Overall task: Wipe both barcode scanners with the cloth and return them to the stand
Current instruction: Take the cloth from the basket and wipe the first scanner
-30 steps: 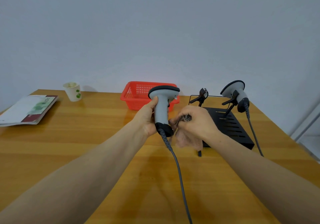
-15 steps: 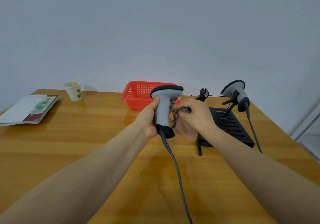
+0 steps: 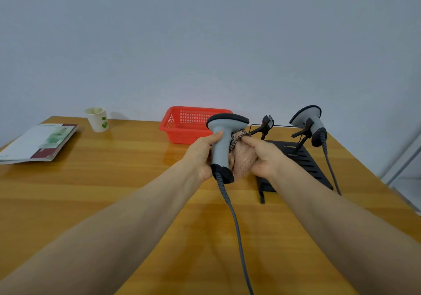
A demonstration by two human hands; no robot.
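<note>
Just left of the black slotted metal stand (image 3: 303,158), above the wooden table (image 3: 91,192), the person's left hand (image 3: 200,158) is wrapped around the handle of a grey pistol-shaped barcode scanner (image 3: 222,144) with a black rim and black base. It holds the scanner upright, thumb reaching up toward the head. The right hand (image 3: 262,158) is curled around a bunched pinkish-brown knitted cloth (image 3: 243,158) with a speckled corded edge, pressing it against the side of the handle that faces the stand. A grey cable (image 3: 237,226) hangs from the scanner's base and runs out of the bottom of the view.

On the stand, the left black cradle clip (image 3: 266,123) is empty. The right cradle holds a second grey scanner (image 3: 307,119), head tilted upward, its own cable trailing down beside the stand. Left of the stand sits a red plastic mesh basket (image 3: 182,123). Farther left is a white paper cup (image 3: 98,119) with green print, and farthest left a stack of printed booklets (image 3: 38,142).

Judging from this, the task is partway through: one scanner is being wiped and is not yet back in its cradle. Whether the docked scanner has been wiped cannot be told.
</note>
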